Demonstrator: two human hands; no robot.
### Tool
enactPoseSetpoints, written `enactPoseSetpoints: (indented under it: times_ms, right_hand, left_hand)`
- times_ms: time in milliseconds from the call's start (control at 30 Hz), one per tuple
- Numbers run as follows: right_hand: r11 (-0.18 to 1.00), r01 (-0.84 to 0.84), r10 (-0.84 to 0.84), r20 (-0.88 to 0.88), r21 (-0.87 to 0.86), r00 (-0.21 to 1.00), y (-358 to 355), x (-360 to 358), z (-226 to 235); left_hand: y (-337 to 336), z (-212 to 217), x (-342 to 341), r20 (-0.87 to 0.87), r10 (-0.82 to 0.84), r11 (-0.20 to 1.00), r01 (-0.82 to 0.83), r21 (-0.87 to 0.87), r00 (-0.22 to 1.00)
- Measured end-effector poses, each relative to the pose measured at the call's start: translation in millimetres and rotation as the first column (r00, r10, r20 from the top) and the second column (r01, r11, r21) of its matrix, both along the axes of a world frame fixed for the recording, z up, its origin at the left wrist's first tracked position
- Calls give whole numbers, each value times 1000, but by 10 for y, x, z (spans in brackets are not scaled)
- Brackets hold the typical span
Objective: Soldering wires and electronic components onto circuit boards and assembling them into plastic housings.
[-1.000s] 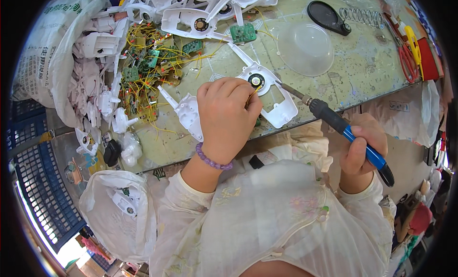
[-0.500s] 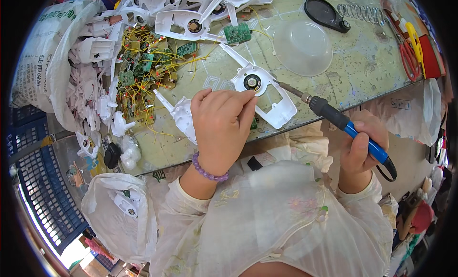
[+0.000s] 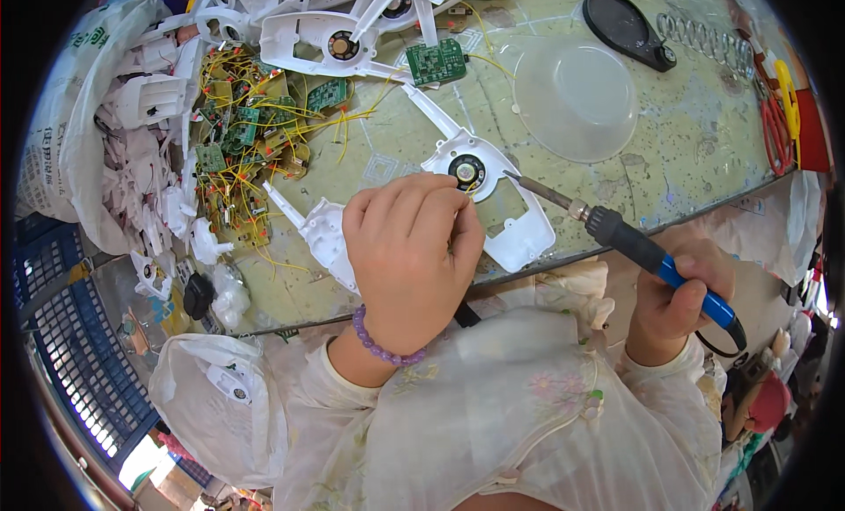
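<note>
A soldering iron point(image 3: 635, 246) with a blue handle and black grip lies in my right hand point(image 3: 685, 286), fingers wrapped round the handle. Its metal tip points left and rests at or just above the edge of a white plastic housing point(image 3: 521, 240), beside the round black speaker point(image 3: 466, 172) set in it. My left hand point(image 3: 409, 256) is closed in a pinch, fingertips at the lower edge of that speaker; what they hold is hidden. A purple bead bracelet circles that wrist. Partly behind my left hand lies another white housing point(image 3: 327, 238).
Green circuit boards with yellow wires point(image 3: 255, 128) are heaped at the left. White housings point(image 3: 312, 44) crowd the far edge, with a single circuit board point(image 3: 437, 62) beside them. A translucent bowl point(image 3: 576, 102), a black oval part point(image 3: 627, 29), a spring point(image 3: 704, 43) and red-handled scissors point(image 3: 775, 132) lie at the right.
The whole view has shifted a little. My left fingers stay pinched at the speaker, and the iron's tip stays close beside it. Neither hand has let go of anything.
</note>
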State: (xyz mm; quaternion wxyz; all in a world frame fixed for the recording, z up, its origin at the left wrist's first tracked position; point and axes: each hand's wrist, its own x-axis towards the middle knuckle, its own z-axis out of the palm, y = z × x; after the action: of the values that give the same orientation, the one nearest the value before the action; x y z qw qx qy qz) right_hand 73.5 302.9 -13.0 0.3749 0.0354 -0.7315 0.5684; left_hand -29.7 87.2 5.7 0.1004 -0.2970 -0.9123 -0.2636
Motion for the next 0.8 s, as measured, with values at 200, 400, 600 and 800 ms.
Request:
enactPoseSetpoints:
  times_ms: [200, 400, 600, 800]
  right_hand:
    - [995, -86, 84, 29, 48, 996, -3, -75, 6]
    - [990, -140, 139, -98, 5, 985, 40, -139, -109]
    - [990, -141, 143, -104, 25, 984, 33, -150, -111]
    - [993, -108, 110, -38, 49, 993, -48, -176, -58]
  left_hand:
    - [13, -43, 2, -3, 19, 998, -19, -54, 1000]
    - [29, -39, -6, 4, 28, 998, -27, -58, 1000]
    - [50, -54, -33, 7, 33, 998, -33, -62, 999]
    - [57, -77, -38, 5, 50, 997, -49, -51, 999]
